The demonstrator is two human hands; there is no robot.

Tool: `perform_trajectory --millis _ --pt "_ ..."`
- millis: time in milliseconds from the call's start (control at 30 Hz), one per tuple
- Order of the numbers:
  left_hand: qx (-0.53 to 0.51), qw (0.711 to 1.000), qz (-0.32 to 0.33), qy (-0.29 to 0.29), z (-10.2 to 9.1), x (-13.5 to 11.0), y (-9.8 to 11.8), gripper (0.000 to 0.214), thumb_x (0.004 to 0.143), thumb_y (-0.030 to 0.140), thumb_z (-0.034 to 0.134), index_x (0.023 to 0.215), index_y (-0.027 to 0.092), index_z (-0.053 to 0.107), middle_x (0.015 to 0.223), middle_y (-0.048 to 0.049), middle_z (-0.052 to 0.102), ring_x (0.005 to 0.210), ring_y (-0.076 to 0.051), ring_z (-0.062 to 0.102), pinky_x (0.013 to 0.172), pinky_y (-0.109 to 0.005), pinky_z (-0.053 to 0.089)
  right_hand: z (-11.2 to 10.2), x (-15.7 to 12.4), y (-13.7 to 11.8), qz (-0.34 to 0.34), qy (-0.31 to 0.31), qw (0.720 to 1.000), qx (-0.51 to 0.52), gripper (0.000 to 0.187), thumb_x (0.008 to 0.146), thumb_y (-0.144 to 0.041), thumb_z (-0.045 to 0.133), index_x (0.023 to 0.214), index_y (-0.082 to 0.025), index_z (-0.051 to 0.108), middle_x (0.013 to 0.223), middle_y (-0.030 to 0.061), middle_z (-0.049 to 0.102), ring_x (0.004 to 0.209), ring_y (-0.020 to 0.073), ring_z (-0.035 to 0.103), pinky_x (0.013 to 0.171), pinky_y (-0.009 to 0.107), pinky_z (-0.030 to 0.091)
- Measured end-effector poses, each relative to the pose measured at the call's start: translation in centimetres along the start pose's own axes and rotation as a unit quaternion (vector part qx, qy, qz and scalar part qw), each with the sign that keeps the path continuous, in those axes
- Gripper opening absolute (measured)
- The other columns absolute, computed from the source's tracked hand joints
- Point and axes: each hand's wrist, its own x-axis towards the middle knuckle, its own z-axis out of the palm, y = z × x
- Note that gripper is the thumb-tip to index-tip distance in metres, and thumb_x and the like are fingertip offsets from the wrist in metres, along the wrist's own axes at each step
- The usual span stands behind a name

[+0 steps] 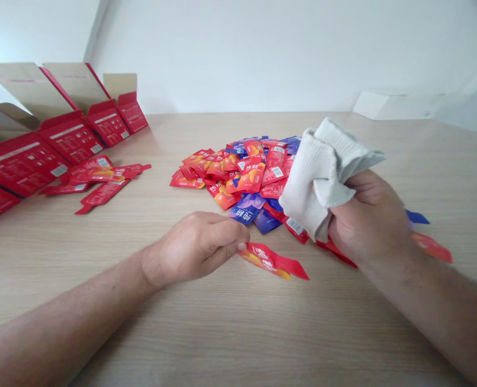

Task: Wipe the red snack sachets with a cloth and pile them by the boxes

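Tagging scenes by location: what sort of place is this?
Likely a packing or sorting workstation: a wood-grain tabletop with open red cartons lined up at left and a heap of red and blue sachets mid-table.

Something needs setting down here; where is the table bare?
Bare table: in front, between the forearms; between the left packets and the pile; behind the pile, between the boxes and the white box. Crowded: the middle, with the pile, left hand, right hand and cloth; the back left, with the boxes.
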Motion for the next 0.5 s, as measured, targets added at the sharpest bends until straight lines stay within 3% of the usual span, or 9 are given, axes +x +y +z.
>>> perform_trajectory --millis 200,367,500 --pt "-0.126 0.990 -0.047 -0.037 -0.6 0.3 -0.1 0.014 0.097 0.025 0.055 0.095 0.019 0.067 0.082 -0.0030 0.074 0.071 -0.012 0.067 0.066 -0.022 0.049 0.3 -0.5 -0.3 0.015 -0.097 0.995 -0.021 0.023 0.095 -0.027 0.072 0.117 -0.031 0.074 0.112 0.0005 0.076 0.113 0.0247 0.071 0.093 0.043 0.064" --pt "-0.232 0.960 -0.109 -0.114 -1.2 0.4 0.2 0.015 0.077 0.013 0.060 0.088 0.017 0.069 0.084 -0.0026 0.073 0.070 -0.014 0.066 0.062 -0.022 0.049 0.6 -0.7 -0.9 0.038 -0.175 0.984 -0.018 0.034 0.097 -0.031 0.069 0.130 -0.037 0.069 0.119 -0.0002 0.075 0.111 0.0236 0.072 0.093 0.043 0.063" --pt "-0.258 0.946 -0.144 -0.135 -0.7 0.9 -0.1 0.005 0.075 0.016 0.063 0.079 0.017 0.065 0.074 0.0012 0.067 0.063 -0.010 0.059 0.057 -0.020 0.044 0.1 -1.1 -0.8 0.053 -0.183 0.978 -0.090 0.027 0.095 -0.028 0.070 0.121 -0.030 0.073 0.109 0.0020 0.076 0.100 0.0224 0.072 0.082 0.038 0.062"
